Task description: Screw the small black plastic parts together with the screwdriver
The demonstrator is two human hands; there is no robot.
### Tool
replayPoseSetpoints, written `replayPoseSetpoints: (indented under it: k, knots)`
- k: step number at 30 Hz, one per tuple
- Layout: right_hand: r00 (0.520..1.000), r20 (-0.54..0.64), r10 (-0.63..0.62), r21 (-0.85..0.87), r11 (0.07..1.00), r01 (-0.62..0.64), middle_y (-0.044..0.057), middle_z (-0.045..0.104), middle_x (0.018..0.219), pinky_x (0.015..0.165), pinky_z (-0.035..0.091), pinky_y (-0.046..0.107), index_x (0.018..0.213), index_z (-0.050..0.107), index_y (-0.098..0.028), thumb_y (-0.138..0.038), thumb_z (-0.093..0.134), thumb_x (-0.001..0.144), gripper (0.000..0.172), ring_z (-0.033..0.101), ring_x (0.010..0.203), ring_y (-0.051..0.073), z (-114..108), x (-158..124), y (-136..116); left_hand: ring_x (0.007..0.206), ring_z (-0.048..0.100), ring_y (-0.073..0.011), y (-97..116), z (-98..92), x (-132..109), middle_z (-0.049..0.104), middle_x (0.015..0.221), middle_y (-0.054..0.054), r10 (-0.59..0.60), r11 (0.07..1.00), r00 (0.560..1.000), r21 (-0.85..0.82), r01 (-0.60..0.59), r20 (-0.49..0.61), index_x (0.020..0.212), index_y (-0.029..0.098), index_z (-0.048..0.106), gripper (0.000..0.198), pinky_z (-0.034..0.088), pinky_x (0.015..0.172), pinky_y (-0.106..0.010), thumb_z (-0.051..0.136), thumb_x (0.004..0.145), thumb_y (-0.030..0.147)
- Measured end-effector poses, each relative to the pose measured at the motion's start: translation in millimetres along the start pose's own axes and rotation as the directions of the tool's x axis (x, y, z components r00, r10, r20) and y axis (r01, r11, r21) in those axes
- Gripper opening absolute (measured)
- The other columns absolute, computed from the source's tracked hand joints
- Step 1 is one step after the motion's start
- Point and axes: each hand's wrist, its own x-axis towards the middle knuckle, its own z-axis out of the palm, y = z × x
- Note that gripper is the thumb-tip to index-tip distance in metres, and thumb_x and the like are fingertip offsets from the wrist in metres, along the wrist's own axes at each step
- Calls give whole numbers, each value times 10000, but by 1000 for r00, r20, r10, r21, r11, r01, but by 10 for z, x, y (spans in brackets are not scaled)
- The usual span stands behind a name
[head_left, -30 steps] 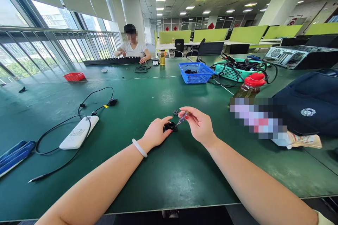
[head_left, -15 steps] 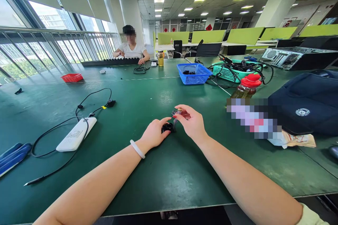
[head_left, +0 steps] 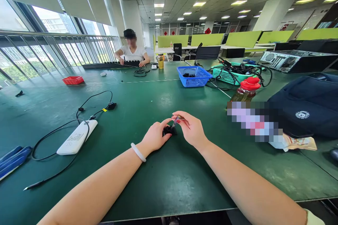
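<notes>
On the green table [head_left: 169,175], my left hand [head_left: 154,136] steadies a small black plastic part [head_left: 170,130] between thumb and fingers. My right hand [head_left: 192,128] pinches a short, see-through screwdriver [head_left: 176,121] from above. It slants down and left, its lower end at the top of the black part. Whether the tip touches a screw is too small to tell. Both hands are close together, the right one slightly higher.
A white power strip [head_left: 77,137] with black cables lies left, near blue gloves [head_left: 14,160]. Ahead are a blue basket [head_left: 194,81] and a green basket [head_left: 228,75] of cables. A red-lidded bottle [head_left: 244,91] and dark backpack [head_left: 311,102] stand right. Another person [head_left: 132,51] sits opposite.
My right hand has brought the screwdriver down and tilted it against the black part. The left hand keeps its hold. Across the table, the other person's hand has shifted slightly.
</notes>
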Motion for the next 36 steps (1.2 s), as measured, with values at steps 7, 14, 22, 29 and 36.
replayPoseSetpoints:
  k: [7, 14, 22, 29, 36]
  knots:
    - [995, -40, 90, 30, 996, -89, 31, 707, 871, 777, 628, 333, 901, 684, -226, -289, 656, 819, 107, 686, 776, 172, 58, 35, -18, 945, 611, -241, -2, -22, -19, 668, 978, -47, 8, 1000, 1000, -1, -8, 7, 1409, 265, 470, 643, 505, 870, -391, 701, 808, 263]
    - [996, 44, 75, 4, 997, -76, 20, 698, 863, 787, 630, 334, 903, 690, -240, -247, 588, 841, 120, 680, 770, 161, 43, 25, -90, 945, 603, -234, 6, -19, -17, 675, 976, -42, -25, 999, 999, -36, 24, -43, 1338, 258, 536, 555, 504, 861, -379, 694, 807, 230]
    - [996, 94, -9, 6, 1000, 8, 13, 709, 891, 775, 611, 316, 917, 675, -244, -219, 557, 884, 125, 687, 766, 150, -45, -19, -132, 1045, 598, -227, 30, -54, -28, 671, 1145, -57, -5, 997, 990, -72, -5, -139, 1280, 234, 568, 460, 496, 947, -399, 660, 829, 211]
    - [968, -250, 18, 188, 982, 30, 47, 684, 927, 848, 590, 382, 954, 603, -237, -405, 611, 905, 175, 687, 877, 192, -229, 66, -95, 963, 634, -194, -6, -105, -57, 651, 1131, -47, -87, 989, 983, -132, 66, -159, 1307, 269, 553, 479, 529, 924, -375, 666, 842, 287]
    - [942, -270, 200, 74, 980, -187, 73, 728, 1006, 899, 570, 429, 905, 683, -221, -446, 689, 813, 243, 679, 910, 210, -273, 141, 337, 872, 654, -213, -48, -324, -102, 644, 1162, -96, -211, 975, 958, 23, 220, -196, 1335, 232, 534, 480, 546, 842, -379, 608, 876, 353]
